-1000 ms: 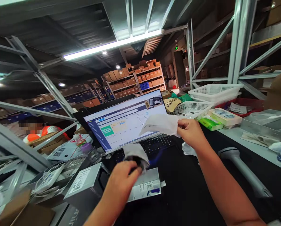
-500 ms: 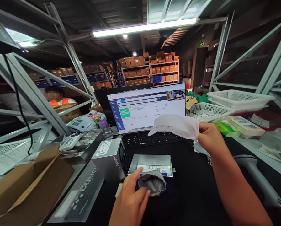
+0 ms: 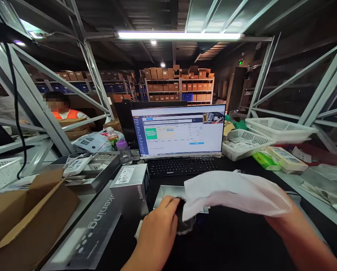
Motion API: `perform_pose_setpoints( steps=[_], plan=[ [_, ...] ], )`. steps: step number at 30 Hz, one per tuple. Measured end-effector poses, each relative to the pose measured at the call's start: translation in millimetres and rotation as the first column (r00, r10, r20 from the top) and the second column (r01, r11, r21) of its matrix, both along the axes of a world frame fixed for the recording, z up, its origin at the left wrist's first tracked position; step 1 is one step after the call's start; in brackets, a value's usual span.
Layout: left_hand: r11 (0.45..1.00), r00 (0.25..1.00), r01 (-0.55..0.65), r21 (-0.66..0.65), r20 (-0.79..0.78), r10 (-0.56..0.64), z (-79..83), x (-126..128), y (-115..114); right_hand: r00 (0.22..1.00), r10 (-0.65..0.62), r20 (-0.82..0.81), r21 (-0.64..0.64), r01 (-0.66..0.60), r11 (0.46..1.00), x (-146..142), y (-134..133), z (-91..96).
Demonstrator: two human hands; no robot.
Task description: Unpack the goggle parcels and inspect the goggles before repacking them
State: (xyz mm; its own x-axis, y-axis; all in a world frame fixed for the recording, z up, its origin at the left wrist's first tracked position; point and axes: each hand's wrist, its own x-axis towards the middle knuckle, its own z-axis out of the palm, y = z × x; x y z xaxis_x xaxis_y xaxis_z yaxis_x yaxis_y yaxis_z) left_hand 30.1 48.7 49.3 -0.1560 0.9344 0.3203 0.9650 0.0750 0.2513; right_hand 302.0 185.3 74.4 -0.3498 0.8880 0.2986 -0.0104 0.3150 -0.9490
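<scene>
My left hand (image 3: pixel 160 229) is closed on a small grey pouch (image 3: pixel 185 224) over the black mat, just in front of a shallow silver box lid (image 3: pixel 165 194). My right hand is hidden under a white cloth (image 3: pixel 236 192), which it holds spread above the pouch; only the right forearm (image 3: pixel 306 241) shows. A black keyboard (image 3: pixel 182 165) and a lit monitor (image 3: pixel 179 130) stand behind them.
A grey product box (image 3: pixel 133 188) stands left of the lid, with a brown carton (image 3: pixel 24 214) at the far left. White baskets (image 3: pixel 278 130), green and cream packets (image 3: pixel 281 160) lie to the right. A person in an orange vest (image 3: pixel 62 111) sits behind the shelving frame.
My right hand brought the white cloth down and toward me, over the pouch. The left hand stayed on the pouch by the lid. The camera view shifted slightly right.
</scene>
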Motion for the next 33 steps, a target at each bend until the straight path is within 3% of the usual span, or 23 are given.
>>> perform_pose_setpoints(
  steps=[3, 8, 10, 13, 16, 19, 22, 24, 25, 26, 28, 33],
  plan=[
    [0.997, 1.0, 0.0, 0.081, -0.016, 0.001, 3.9, 1.2, 0.6, 0.997, -0.062, -0.046, -0.098, 0.057, 0.994, 7.5, -7.3, -28.5],
    [0.981, 0.984, 0.116, 0.153, 0.12, -0.135, 3.6, 2.3, -2.9, 0.986, -0.051, 0.159, -0.07, 0.063, 0.996, 15.0, -8.7, -73.0],
    [0.983, 0.98, 0.124, 0.135, 0.137, -0.142, 2.2, 3.6, -4.0, 0.983, 0.005, 0.183, -0.061, 0.006, 0.998, 13.0, -10.6, -78.6],
    [0.999, 0.989, 0.043, 0.007, 0.142, -0.044, 1.1, 9.0, -3.5, 0.976, 0.065, 0.208, 0.006, -0.068, 0.998, 6.5, -17.8, -73.9],
    [0.996, 0.987, -0.025, -0.082, 0.159, 0.038, -0.1, 17.3, -0.9, 0.974, -0.032, 0.223, 0.212, -0.017, 0.977, 0.4, -29.9, -65.2],
    [0.997, 0.986, -0.006, -0.075, 0.167, 0.018, -3.0, 24.4, 1.8, 0.966, -0.119, 0.228, 0.473, -0.003, 0.881, -4.1, -43.0, -64.2],
    [0.998, 0.989, 0.026, -0.049, 0.146, -0.018, -7.0, 28.0, 3.7, 0.971, -0.141, 0.192, 0.718, -0.041, 0.695, -8.5, -52.4, -70.7],
    [0.999, 0.993, 0.032, -0.029, 0.117, -0.028, -10.1, 28.6, 4.3, 0.977, -0.14, 0.163, 0.806, -0.05, 0.59, -12.1, -54.9, -74.8],
    [0.999, 0.995, 0.032, -0.011, 0.098, -0.031, -11.9, 28.6, 4.4, 0.977, -0.135, 0.162, 0.821, -0.057, 0.568, -14.0, -54.7, -76.0],
    [0.999, 0.996, 0.037, 0.013, 0.08, -0.038, -13.8, 28.5, 4.4, 0.977, -0.133, 0.166, 0.819, -0.062, 0.57, -15.8, -53.7, -76.5],
    [0.996, 0.997, 0.054, 0.074, 0.052, -0.058, -17.8, 28.7, 4.0, 0.975, -0.13, 0.18, 0.777, -0.06, 0.627, -19.1, -49.9, -76.5],
    [0.977, 0.998, 0.066, 0.205, -0.022, -0.063, -27.4, 37.1, 4.7, 0.958, -0.186, 0.218, 0.512, 0.05, 0.857, -27.3, -41.9, -80.7]
  ],
)
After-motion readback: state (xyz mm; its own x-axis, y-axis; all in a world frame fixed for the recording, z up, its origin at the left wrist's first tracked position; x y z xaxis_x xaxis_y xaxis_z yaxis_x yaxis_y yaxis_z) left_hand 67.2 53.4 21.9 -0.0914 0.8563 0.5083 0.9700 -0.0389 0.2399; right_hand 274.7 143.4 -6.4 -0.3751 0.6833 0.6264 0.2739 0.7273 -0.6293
